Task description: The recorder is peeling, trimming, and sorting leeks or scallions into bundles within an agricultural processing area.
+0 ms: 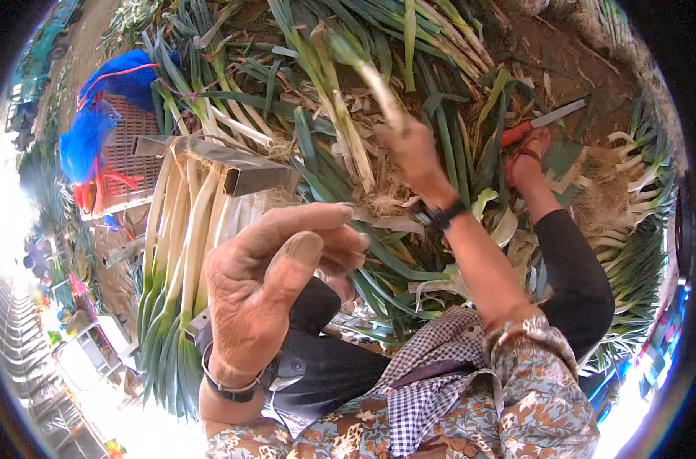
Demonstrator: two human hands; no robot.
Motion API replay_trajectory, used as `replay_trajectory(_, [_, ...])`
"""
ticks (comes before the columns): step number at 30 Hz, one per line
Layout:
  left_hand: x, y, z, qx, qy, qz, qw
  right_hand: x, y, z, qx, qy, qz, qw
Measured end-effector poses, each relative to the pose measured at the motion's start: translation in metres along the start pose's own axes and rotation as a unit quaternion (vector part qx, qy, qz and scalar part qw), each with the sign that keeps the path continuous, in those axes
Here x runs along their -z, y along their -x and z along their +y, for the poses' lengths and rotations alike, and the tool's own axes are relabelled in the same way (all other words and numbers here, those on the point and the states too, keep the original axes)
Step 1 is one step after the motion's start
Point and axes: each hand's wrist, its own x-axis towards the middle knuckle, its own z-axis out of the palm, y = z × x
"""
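My right hand (415, 161), a little blurred by motion, is closed around the lower white end of a leek (372, 83). The leek's green part points up and away to the left. My left hand (260, 287) is raised in front of me, fingers loosely bent and thumb apart, with nothing visible in it. Beside it, a row of trimmed leeks (178, 229) lies in a metal frame (256, 180), white ends away from me and green tops near. Untrimmed leeks (344, 126) with dry leaves and roots lie just left of my right hand.
A red-handled knife (558, 113) lies by my foot (528, 161) at the right. More leeks with roots (635, 180) are piled along the right edge. Blue netting (88, 141) hangs over a woven crate (130, 134) at the left. Loose leaves and peelings (501, 229) cover the ground.
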Motion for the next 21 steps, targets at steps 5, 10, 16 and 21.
replay_trajectory(5, [-0.021, -0.008, 0.003, 0.011, -0.078, -0.041, 0.996, 0.01, 0.126, 0.103, -0.046, 0.105, 0.036, 0.993])
replay_trajectory(10, [-0.013, -0.022, -0.031, -0.037, -0.193, -0.043, 0.98, 0.019, 0.208, 0.088, -0.384, -0.241, -0.123, 0.883])
replay_trajectory(16, [-0.018, -0.045, -0.097, 0.069, -0.21, -0.004, 0.975, 0.077, 0.237, -0.104, -0.306, -0.344, -0.15, 0.875])
replay_trajectory(21, [-0.05, -0.035, -0.104, 0.185, 0.109, -0.053, 0.975, 0.113, 0.323, -0.149, -0.229, -0.184, -0.182, 0.939])
